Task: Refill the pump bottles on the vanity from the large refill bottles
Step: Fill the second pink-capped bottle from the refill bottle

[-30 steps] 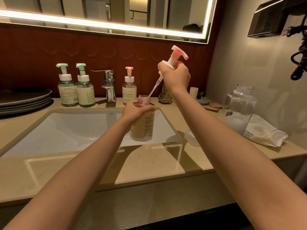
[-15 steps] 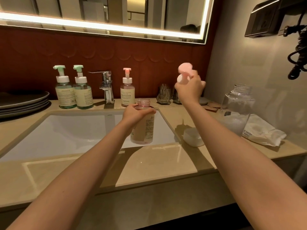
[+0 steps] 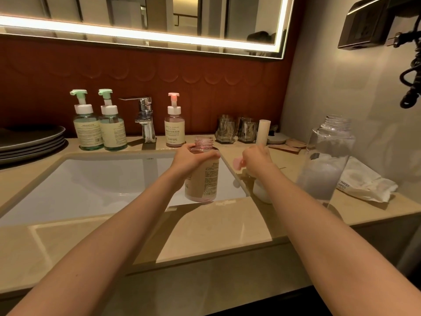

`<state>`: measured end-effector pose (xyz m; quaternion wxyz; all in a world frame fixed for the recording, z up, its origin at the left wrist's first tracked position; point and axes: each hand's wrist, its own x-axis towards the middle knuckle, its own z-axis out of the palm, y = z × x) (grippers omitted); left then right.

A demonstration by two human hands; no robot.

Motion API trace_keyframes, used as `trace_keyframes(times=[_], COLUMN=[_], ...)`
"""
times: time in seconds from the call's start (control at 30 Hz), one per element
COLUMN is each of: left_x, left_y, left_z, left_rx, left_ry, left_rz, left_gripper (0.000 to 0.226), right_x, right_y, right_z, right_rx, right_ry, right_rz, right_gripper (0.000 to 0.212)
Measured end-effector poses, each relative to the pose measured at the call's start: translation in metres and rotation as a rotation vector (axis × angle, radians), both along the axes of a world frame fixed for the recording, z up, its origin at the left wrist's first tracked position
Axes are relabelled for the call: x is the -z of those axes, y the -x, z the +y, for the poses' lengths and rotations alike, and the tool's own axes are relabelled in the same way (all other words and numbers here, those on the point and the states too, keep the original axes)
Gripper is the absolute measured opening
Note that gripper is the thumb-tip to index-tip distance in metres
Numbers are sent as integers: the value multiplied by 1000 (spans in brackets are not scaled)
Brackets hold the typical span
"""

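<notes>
Pump bottle point(image 3: 202, 179), pink, uncapped and beige-labelled, is upright at the right front corner of the sink point(image 3: 95, 188), with the left hand point(image 3: 193, 159) gripping it round the shoulder just below the threaded neck. At its three o'clock the right hand point(image 3: 256, 159) is curled round the pink pump head point(image 3: 237, 164), low over the table point(image 3: 205, 229) and just above a small white tub point(image 3: 262, 193). Farther toward three o'clock stands the large refill bottle point(image 3: 325, 160), clear, open-topped and partly filled, with a wipes packet point(image 3: 366, 182) beyond it. Along the back wall are two glasses point(image 3: 237, 130) at one o'clock, a capped pink bottle point(image 3: 174, 126) at eleven, then the faucet point(image 3: 145, 119), two green bottles point(image 3: 99, 126) at ten and stacked plates point(image 3: 29, 140) at nine.
</notes>
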<state>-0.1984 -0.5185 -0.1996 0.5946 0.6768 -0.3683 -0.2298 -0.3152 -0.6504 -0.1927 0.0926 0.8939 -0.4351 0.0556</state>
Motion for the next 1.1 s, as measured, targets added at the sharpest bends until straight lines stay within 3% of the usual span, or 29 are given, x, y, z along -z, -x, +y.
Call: trace_keyframes(times=[0.2, 0.33, 0.57, 0.7, 1.1], left_x=[-2, -5, -7, -9, -6], left_y=[9, 13, 19, 22, 49], left_z=[-3, -3, 0, 1, -9], left_rx=[42, 50, 55, 63, 68], left_ry=[-8, -12, -5, 4, 52], left_rz=[-19, -25, -12, -9, 6], left_gripper=[65, 62, 66, 67, 59], right_x=[5, -1, -1, -7, -49], right_y=[-2, -1, 1, 3, 30], right_z=[-2, -6, -6, -2, 39], right_rx=[40, 48, 46, 67, -99], right_ry=[-87, -199, -195, -203, -81], right_rz=[56, -16, 8, -15, -731], right_gripper=[26, 35, 29, 37, 47])
